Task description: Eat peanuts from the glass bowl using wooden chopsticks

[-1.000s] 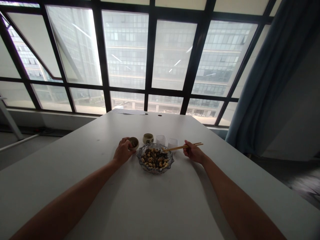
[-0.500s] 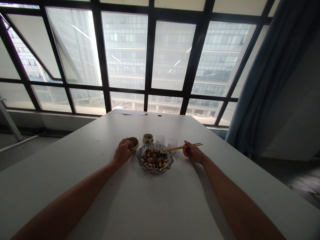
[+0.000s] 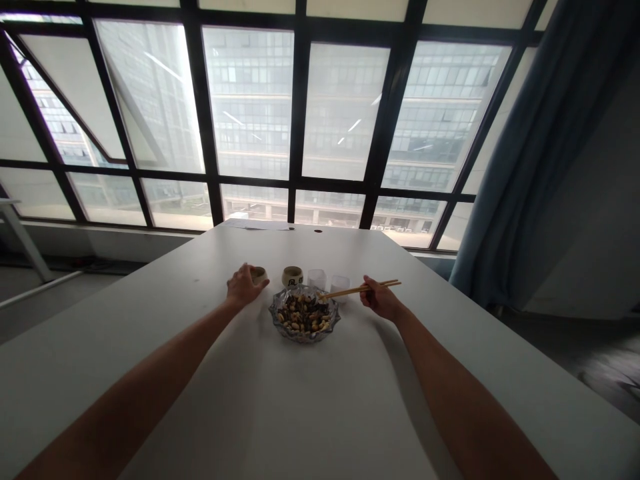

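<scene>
My left hand (image 3: 243,287) is wrapped round a small ceramic cup (image 3: 259,274), left of the glass bowl. My right hand (image 3: 377,298) holds a pair of wooden chopsticks (image 3: 350,291), whose tips reach over the bowl's right rim. The scalloped glass bowl (image 3: 304,337) holds a mix of nuts and dark pieces. Just behind it stands a second ceramic cup (image 3: 293,276) with dark characters. Two clear cups are right of that one, one nearer the middle (image 3: 317,278) and one (image 3: 340,286) close to the chopsticks.
The white table (image 3: 300,407) stretches toward the large windows. Papers (image 3: 257,225) lie at its far edge, near two small dark holes. A blue curtain (image 3: 505,167) hangs at the right, and a white metal frame (image 3: 25,240) stands at the left.
My left hand and its cup have moved left and slightly away; the cup now sits more upright. The right hand and chopsticks have shifted slightly left, as has the bowl in the view.
</scene>
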{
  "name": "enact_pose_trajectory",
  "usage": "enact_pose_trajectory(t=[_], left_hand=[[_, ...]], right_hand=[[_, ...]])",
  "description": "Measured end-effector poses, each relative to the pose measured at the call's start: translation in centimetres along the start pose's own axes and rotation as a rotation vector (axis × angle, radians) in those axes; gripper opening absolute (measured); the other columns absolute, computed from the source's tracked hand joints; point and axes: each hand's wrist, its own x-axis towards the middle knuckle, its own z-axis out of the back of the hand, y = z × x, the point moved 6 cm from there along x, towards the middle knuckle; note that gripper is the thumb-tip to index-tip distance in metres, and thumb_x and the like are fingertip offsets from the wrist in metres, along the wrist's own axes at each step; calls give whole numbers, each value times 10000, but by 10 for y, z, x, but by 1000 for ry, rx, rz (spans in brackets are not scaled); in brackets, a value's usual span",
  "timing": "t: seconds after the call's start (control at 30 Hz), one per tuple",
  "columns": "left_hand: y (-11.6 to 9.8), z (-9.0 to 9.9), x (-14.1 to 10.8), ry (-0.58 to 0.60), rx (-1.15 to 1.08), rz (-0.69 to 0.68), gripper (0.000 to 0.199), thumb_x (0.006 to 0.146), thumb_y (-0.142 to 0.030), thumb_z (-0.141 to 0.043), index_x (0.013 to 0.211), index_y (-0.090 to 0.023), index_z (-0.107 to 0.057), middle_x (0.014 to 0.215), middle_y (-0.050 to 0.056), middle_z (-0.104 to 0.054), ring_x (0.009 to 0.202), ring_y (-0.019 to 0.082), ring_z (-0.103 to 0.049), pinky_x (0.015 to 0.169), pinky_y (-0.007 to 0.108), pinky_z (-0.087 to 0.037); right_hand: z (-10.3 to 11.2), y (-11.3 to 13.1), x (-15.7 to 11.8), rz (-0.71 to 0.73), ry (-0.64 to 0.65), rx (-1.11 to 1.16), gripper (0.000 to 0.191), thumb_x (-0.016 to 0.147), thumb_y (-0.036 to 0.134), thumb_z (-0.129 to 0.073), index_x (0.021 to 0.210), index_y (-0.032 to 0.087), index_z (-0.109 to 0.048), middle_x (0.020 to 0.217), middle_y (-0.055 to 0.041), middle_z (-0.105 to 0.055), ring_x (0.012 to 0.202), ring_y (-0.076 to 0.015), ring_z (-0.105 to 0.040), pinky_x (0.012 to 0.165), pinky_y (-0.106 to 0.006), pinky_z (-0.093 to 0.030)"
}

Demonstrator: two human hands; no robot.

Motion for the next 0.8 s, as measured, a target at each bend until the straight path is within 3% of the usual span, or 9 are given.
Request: enact_pose_trajectory(t=[0.07, 0.13, 0.2, 0.3, 0.43, 0.57, 0.7, 0.8], left_hand=[[-20, 2, 9, -61, -38, -117, 481, 775, -432, -730, 1154, -189, -563, 1360, 205, -610, 1297, 383, -541, 1118, 605, -329], [-44, -7, 16, -17, -91, -273, 481, 800, -427, -716, 1194, -197, -566, 1410, 189, -586, 1344, 357, -512, 1169, 587, -279], [-62, -25, 22, 125, -148, -344, 529, 803, -432, -709, 1244, -178, -562, 1374, 190, -612, 1315, 353, -543, 1134, 540, -367], [-73, -51, 31, 255, -241, -309, 644, 747, -399, -756, 1297, -138, -548, 1350, 213, -618, 1283, 370, -570, 1071, 511, -452], [-64, -79, 38, 333, -391, -112, 783, 635, -326, -839, 1325, -115, -535, 1381, 239, -596, 1250, 359, -603, 1037, 468, -491], [-44, -97, 38, 435, -499, 76, 750, 578, -351, -872, 1236, -108, -605, 1173, 194, -724, 1069, 324, -699, 933, 428, -555], [-36, -95, 35, 374, -525, -4, 639, 543, -383, -889, 1097, -145, -677, 1027, 121, -769, 1001, 300, -717, 906, 407, -576], [-34, -90, 29, 270, -556, -112, 689, 542, -365, -883, 1155, -161, -642, 1070, 110, -756, 993, 291, -722, 868, 411, -600]], right_hand=[[1, 4, 0, 33, -13, 17, 355, 897, 392, -712, 641, 177, -591, 497, 0, -604, 399, -95, -533, 390, -194, -447], [2, 8, 0, 64, -28, 36, 358, 898, 393, -714, 639, 177, -593, 501, 7, -605, 405, -86, -532, 397, -185, -450], [2, 11, 0, 87, -34, 49, 368, 907, 398, -704, 634, 175, -594, 498, 9, -602, 406, -81, -528, 391, -178, -439], [1, 15, 0, 102, -37, 59, 376, 902, 413, -710, 634, 173, -598, 490, 8, -597, 405, -82, -520, 379, -179, -427], [-1, 19, 1, 135, -57, 93, 372, 889, 411, -729, 639, 167, -601, 500, 1, -607, 416, -82, -532, 376, -176, -429], [-5, 21, 4, 178, -62, 109, 364, 874, 431, -744, 663, 175, -594, 517, -5, -619, 429, -92, -551, 380, -185, -449], [-8, 22, 11, 235, -105, 138, 376, 844, 472, -764, 678, 196, -570, 509, -4, -620, 417, -108, -551, 360, -207, -450], [-13, 24, 13, 295, -144, 145, 382, 832, 503, -762, 698, 204, -567, 515, -6, -634, 416, -115, -568, 365, -219, -460]])
